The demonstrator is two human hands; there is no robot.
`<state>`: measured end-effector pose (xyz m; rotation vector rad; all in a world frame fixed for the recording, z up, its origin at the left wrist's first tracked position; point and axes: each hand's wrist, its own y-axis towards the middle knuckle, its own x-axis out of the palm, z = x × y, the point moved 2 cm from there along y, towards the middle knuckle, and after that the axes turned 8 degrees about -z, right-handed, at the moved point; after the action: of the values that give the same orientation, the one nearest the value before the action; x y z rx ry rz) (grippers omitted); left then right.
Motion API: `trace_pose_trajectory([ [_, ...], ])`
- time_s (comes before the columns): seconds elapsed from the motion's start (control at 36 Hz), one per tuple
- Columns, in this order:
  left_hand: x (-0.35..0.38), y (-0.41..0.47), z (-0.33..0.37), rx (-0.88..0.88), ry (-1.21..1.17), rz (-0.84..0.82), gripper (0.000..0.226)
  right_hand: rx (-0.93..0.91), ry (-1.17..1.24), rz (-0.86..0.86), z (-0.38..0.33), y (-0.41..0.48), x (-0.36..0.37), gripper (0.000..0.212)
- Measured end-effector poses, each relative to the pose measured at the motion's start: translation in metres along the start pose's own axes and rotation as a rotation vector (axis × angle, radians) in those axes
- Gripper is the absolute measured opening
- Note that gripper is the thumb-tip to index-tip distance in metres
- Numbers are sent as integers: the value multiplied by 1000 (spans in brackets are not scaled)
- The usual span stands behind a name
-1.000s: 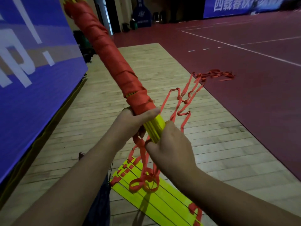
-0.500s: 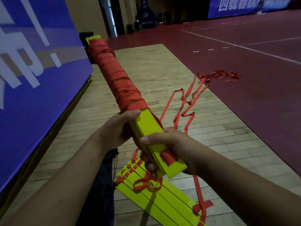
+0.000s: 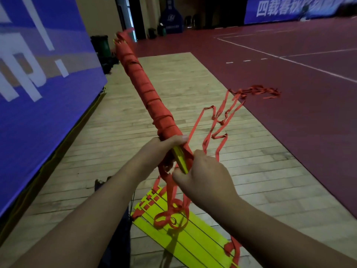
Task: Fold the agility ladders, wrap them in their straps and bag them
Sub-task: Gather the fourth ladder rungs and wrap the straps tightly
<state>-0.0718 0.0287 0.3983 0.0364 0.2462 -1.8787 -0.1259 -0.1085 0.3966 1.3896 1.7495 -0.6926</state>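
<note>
A stacked bundle of yellow ladder rungs points up and away from me, most of its length wound in orange strap. My left hand grips the bundle just below the wound part. My right hand holds the near end of the bundle together with the strap running over it. Loose orange strap trails off to the right across the floor, and more of it hangs in loops under my hands. A second set of yellow rungs lies flat on the floor below.
I stand on a wooden floor strip beside a red court floor. A blue banner wall runs along the left. A dark bag lies by my left forearm. Dark bins stand far back.
The bundle has been turned, so its near yellow end, which stuck out flat towards me half a second ago, is now covered by my right hand and strap. The far end has swung slightly right.
</note>
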Motion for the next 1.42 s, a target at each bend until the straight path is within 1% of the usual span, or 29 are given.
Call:
trace_pose_trajectory([
  [0.03,-4,-1,0,14,-35,7,47,-25,76,-28,0,0,1,36],
  [0.08,-13,-3,0,31,-105,-4,46,-15,375,-148,2,4,-1,39],
  [0.14,-19,-4,0,64,-175,-65,36,67,743,-375,5,5,-6,46],
  [0.19,-18,-7,3,97,-253,-151,26,115,1083,-666,4,1,-11,55],
  [0.22,-17,-8,3,108,-289,-187,26,111,1232,-782,1,-3,-12,51],
  [0.25,-16,-9,2,114,-320,-214,30,101,1349,-847,-2,-7,-14,44],
  [0.28,-14,-10,2,119,-345,-235,38,94,1413,-850,-5,-9,-14,37],
  [0.33,-15,-10,1,132,-377,-236,61,100,1439,-770,-10,-10,-13,38],
  [0.36,-15,-9,1,135,-379,-229,65,100,1440,-718,-12,-9,-14,40],
  [0.42,-16,-8,2,109,-358,-220,55,102,1451,-649,-13,-4,-16,42],
  [0.44,-17,-7,2,75,-312,-215,50,102,1442,-630,-12,-1,-16,44],
  [0.5,-20,-6,-2,-25,-186,-201,63,115,1340,-568,-2,4,-16,40],
  [0.56,-24,-6,-7,-128,-40,-163,76,130,1139,-475,11,10,-17,33],
  [0.64,-29,-7,-9,-209,96,-152,72,153,834,-378,23,14,-20,43],
  [0.72,-17,-3,-9,-223,21,-136,72,144,612,-311,27,19,-16,49],
  [0.83,14,9,-21,-219,-167,-20,55,68,-159,-119,19,12,-8,34],
  [0.86,18,11,-22,-212,-204,9,53,63,-262,-52,15,7,-5,32],
  [0.89,21,13,-23,-204,-218,40,53,69,-305,-9,13,4,-2,33],
  [0.94,18,16,-23,-170,-210,103,57,52,-271,32,14,3,8,39],
  [0.97,14,16,-23,-136,-204,130,58,13,-234,27,14,4,11,44],
  [1.03,3,14,-22,-62,-188,146,57,-52,-73,-96,16,7,13,55],
  [1.08,-8,9,-18,-10,-137,105,63,-44,302,-240,18,13,3,55],
  [1.14,-13,3,-11,29,-105,-19,65,4,627,-272,26,23,-12,50],
  [1.19,-7,-4,-7,45,-116,-164,59,53,934,-258,36,35,-28,47],
  [1.28,23,-14,-4,33,-233,-356,41,101,1312,-314,46,46,-36,64],
  [1.31,34,-15,-5,19,-259,-409,40,107,1410,-337,48,47,-35,71],
  [1.33,44,-16,-6,7,-277,-458,49,104,1497,-359,48,48,-34,76],
  [1.39,64,-17,-8,-9,-271,-567,79,62,1677,-404,48,52,-30,89],
  [1.42,73,-17,-10,-17,-245,-608,86,26,1780,-420,48,54,-30,86],
])
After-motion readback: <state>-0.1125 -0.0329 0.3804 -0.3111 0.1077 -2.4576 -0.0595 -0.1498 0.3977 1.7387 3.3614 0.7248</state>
